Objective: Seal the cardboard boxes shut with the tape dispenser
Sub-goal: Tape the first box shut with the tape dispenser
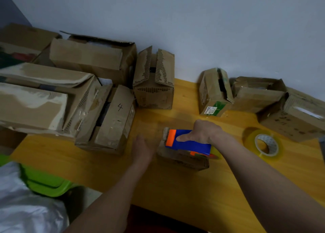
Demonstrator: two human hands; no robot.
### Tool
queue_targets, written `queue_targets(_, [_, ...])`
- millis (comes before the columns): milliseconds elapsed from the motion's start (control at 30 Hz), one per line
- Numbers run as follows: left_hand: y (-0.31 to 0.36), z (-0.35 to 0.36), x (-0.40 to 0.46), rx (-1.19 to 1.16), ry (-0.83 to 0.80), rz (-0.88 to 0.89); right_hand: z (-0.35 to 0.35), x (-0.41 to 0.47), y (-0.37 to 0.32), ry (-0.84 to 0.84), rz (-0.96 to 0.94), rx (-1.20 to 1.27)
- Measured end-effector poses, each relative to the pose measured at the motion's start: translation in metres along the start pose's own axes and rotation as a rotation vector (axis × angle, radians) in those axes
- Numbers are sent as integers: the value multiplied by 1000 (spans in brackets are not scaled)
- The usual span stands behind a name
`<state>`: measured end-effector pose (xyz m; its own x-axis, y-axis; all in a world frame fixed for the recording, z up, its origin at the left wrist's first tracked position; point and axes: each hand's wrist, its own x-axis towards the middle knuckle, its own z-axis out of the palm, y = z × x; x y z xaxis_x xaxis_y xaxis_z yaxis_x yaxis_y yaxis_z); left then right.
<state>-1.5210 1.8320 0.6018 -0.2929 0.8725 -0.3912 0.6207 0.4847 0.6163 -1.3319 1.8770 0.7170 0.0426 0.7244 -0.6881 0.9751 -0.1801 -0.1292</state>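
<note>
Two hands | right point(200, 132) grips tape dispenser point(188, 142) on small box point(182, 159) | left point(142, 148) flat beside box

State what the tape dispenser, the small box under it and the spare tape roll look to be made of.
Tape dispenser: smooth, hard-looking blue and orange body, probably plastic.
Small box: brown cardboard, matte and scuffed; a torn, ragged flap edge shows at its far end.
Spare tape roll: clear yellowish glossy film, likely plastic packing tape, wound on a pale core that may be card.
</note>
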Motion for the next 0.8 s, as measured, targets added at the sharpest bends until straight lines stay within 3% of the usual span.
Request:
queue_targets(33, [-3, -1, -11, -20, 35, 177, 0, 0, 0, 0, -2, 0])
queue_targets(100, [-11, 6, -29, -18, -99, 508, 0, 2, 1, 0, -7, 7])
queue_targets(167, [-16, 10, -41, 39, -284, 629, 0, 3, 2, -3, -11, 17])
queue_targets(267, [-17, 9, -38, 222, -328, 623, -1, 3, 6, -14, -19, 37])
queue_targets(367, [-12, 7, -38, 595, -224, 595, -4, 2, 12, -48, -38, 90])
queue_targets(533, [0, 8, -47, 858, -166, 482, -1, -4, 22, -83, -53, 134])
queue_targets(800, [8, 9, -51, 855, -184, 407, -1, -32, 107, -62, 46, 179])
